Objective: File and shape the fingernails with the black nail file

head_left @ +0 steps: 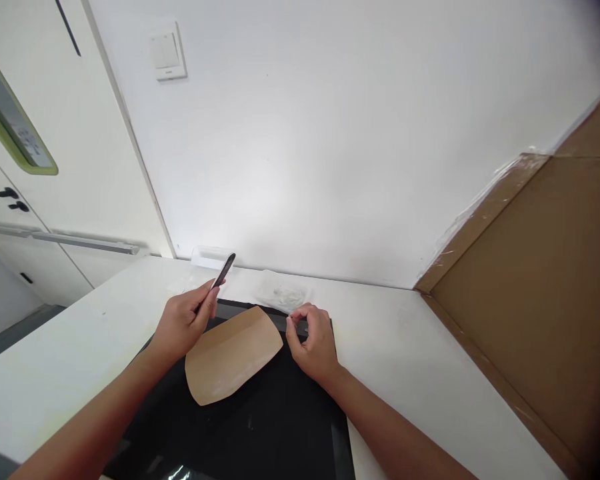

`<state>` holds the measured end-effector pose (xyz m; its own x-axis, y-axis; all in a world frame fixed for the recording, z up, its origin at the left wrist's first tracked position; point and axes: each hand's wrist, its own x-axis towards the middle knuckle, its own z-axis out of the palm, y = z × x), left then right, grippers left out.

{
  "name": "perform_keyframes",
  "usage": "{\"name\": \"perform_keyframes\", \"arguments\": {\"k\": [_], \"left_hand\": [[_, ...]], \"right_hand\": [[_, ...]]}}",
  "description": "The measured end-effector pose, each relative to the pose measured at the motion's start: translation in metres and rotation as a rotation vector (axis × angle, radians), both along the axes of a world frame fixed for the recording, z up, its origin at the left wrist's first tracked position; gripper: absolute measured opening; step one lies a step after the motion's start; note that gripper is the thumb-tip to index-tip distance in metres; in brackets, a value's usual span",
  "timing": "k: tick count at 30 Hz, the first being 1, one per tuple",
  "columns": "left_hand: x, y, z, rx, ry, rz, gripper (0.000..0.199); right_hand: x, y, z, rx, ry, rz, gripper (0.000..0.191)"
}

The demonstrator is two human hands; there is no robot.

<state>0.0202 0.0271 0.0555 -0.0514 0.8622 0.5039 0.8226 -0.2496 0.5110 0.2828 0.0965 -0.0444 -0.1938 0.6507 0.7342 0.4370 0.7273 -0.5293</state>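
Observation:
My left hand (183,321) is closed around a slim black tool (225,269), whose upper end points up and away from me; its kind I cannot make out. Below that hand, a brown kraft-paper piece (235,357) with curved ends lies on a black mat (270,413). To the right of the paper, my right hand (313,343) has thumb and forefinger brought together in a pinch above the mat's far right corner. Whatever sits between those fingertips is too small to name.
A clear plastic bag (281,291) with small pale contents lies behind the mat. Against the wall stands a small white box (207,257). Brown cardboard (535,287) borders the white table (400,353) on the right. A door (70,133) is at the left.

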Motion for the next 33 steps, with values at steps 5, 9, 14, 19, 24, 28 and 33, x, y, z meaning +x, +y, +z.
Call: {"name": "perform_keyframes", "arguments": {"k": [5, 9, 14, 19, 24, 28, 33], "left_hand": [[-0.010, 0.006, -0.014, 0.010, 0.004, -0.006, 0.040], [-0.013, 0.014, -0.026, 0.035, 0.029, -0.090, 0.036], [-0.015, 0.020, -0.032, 0.004, 0.059, -0.143, 0.039], [-0.017, 0.022, -0.034, -0.033, 0.112, -0.228, 0.038], [-0.021, 0.023, -0.038, -0.046, 0.131, -0.298, 0.035], [-0.028, 0.019, -0.047, -0.004, 0.092, -0.279, 0.035], [-0.035, 0.009, -0.058, 0.011, 0.050, -0.320, 0.040]], "right_hand": [[0.001, 0.003, -0.003, -0.038, -0.062, 0.001, 0.006], [0.003, 0.006, -0.006, -0.049, -0.097, -0.009, 0.005], [0.003, 0.008, -0.009, -0.064, -0.145, -0.012, 0.003], [0.006, 0.006, -0.010, 0.010, -0.132, -0.004, 0.015], [0.009, 0.004, -0.005, -0.020, -0.113, -0.032, 0.015], [0.002, -0.008, 0.004, -0.210, 0.006, -0.001, 0.021], [-0.020, -0.034, 0.021, -0.447, 0.192, 0.001, 0.029]]}}
